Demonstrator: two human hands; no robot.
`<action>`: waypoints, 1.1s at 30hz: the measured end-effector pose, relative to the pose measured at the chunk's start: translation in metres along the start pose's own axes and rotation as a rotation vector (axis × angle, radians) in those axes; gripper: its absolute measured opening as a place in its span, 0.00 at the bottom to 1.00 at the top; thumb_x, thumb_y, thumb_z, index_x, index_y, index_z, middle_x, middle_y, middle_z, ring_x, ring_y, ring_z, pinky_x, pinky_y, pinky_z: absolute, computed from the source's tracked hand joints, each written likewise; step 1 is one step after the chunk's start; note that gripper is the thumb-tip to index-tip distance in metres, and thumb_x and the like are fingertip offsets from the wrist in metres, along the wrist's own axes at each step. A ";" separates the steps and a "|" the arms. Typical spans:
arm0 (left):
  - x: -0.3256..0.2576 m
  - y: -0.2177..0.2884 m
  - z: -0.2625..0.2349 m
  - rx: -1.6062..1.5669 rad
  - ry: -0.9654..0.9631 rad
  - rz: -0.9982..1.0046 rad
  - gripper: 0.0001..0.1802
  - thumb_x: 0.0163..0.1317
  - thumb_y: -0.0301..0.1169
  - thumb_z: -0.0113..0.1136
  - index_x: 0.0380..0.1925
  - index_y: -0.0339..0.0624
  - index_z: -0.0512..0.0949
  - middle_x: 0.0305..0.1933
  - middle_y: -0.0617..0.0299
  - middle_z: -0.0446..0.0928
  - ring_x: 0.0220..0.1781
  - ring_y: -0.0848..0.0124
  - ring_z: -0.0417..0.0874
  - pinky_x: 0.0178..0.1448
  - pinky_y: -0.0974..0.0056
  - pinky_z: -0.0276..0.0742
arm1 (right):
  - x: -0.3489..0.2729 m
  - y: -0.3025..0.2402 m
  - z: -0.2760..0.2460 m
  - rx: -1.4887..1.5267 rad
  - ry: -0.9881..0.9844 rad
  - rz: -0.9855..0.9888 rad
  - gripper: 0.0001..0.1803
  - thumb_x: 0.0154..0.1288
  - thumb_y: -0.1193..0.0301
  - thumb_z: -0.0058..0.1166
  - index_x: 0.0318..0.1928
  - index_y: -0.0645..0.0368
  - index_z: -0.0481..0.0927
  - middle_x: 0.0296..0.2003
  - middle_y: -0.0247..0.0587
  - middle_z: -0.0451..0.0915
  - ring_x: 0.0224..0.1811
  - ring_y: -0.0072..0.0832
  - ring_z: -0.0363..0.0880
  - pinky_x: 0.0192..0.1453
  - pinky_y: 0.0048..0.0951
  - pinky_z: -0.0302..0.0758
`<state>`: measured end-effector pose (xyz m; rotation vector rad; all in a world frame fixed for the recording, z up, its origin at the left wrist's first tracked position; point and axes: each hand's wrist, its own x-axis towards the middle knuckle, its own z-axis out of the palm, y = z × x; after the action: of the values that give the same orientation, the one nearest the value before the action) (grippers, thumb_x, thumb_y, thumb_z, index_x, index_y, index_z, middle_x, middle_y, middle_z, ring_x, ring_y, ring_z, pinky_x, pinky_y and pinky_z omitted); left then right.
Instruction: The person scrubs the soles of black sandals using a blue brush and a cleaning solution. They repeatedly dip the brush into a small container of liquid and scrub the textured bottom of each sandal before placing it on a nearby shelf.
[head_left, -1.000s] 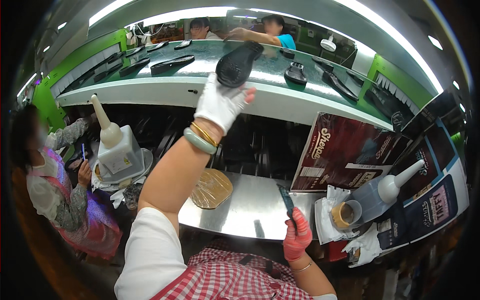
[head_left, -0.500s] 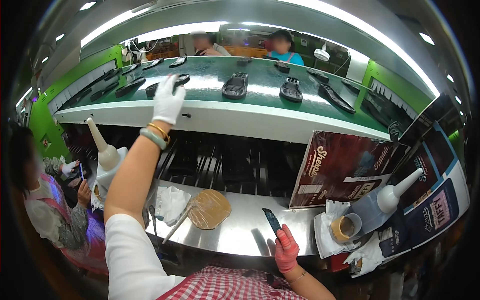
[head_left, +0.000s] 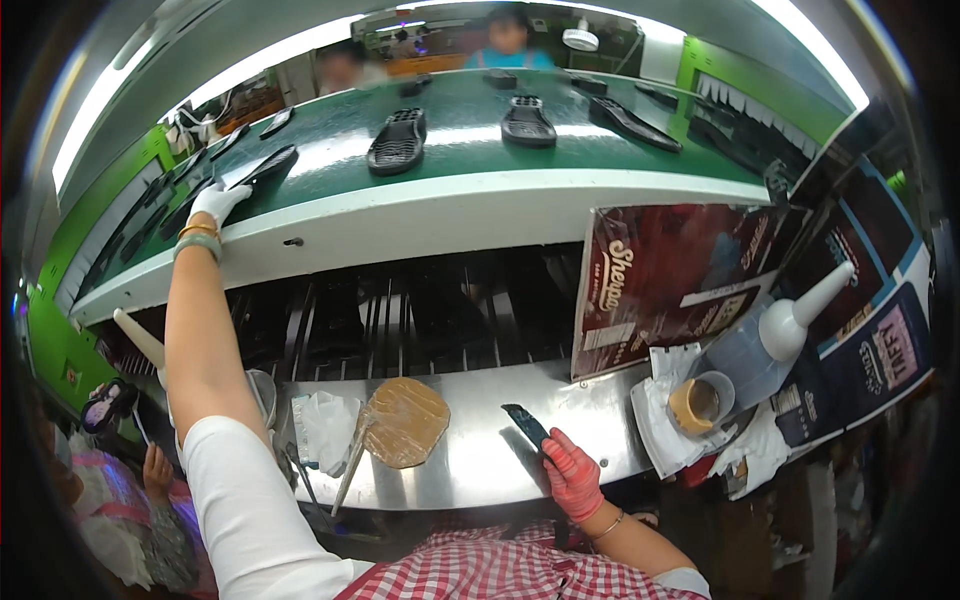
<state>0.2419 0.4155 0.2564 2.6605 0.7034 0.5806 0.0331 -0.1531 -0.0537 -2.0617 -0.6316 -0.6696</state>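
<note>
My left hand (head_left: 217,203), in a white glove with bangles at the wrist, reaches far left onto the green conveyor belt (head_left: 450,140) and touches a black shoe sole (head_left: 262,167). Whether it grips the sole I cannot tell. My right hand (head_left: 572,472), in a red glove, holds a dark flat brush-like tool (head_left: 526,424) over the steel worktop (head_left: 470,470). Two more black soles (head_left: 397,141) (head_left: 526,122) ride on the belt in front of me.
A brown glue-smeared pad (head_left: 403,422) and crumpled plastic (head_left: 322,428) lie on the worktop. A squeeze bottle (head_left: 775,335) and a cup of glue (head_left: 698,402) stand at right by a dark red box (head_left: 680,280). A second bottle (head_left: 140,340) and a seated person (head_left: 110,480) are at left; other workers sit beyond the belt.
My left hand has swung from the belt's middle to its far left and now rests on another sole. The right hand has stayed over the worktop with its tool.
</note>
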 end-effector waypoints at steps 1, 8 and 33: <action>0.002 -0.008 -0.004 -0.143 0.022 -0.012 0.40 0.42 0.55 0.64 0.49 0.33 0.77 0.50 0.51 0.77 0.51 0.63 0.77 0.55 0.65 0.67 | 0.000 0.000 0.000 0.007 0.008 -0.006 0.21 0.52 0.79 0.59 0.49 0.54 0.78 0.48 0.52 0.77 0.38 0.43 0.81 0.41 0.32 0.79; -0.113 0.023 0.012 -1.256 0.509 0.110 0.19 0.60 0.42 0.56 0.44 0.39 0.77 0.42 0.64 0.76 0.47 0.74 0.73 0.49 0.65 0.68 | -0.002 -0.002 -0.010 0.173 0.163 0.024 0.19 0.57 0.79 0.55 0.52 0.60 0.76 0.48 0.54 0.78 0.41 0.42 0.81 0.43 0.31 0.78; -0.482 0.110 0.193 -1.748 -1.034 -0.449 0.25 0.54 0.33 0.55 0.51 0.30 0.70 0.48 0.45 0.75 0.45 0.55 0.80 0.52 0.59 0.77 | 0.044 0.050 -0.231 0.285 0.388 0.834 0.12 0.63 0.68 0.55 0.42 0.64 0.80 0.33 0.33 0.81 0.31 0.16 0.75 0.34 0.19 0.74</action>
<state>-0.0089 0.0309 -0.0094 0.8164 0.1668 -0.3077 0.0450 -0.3645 0.0603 -1.6480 0.3408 -0.4216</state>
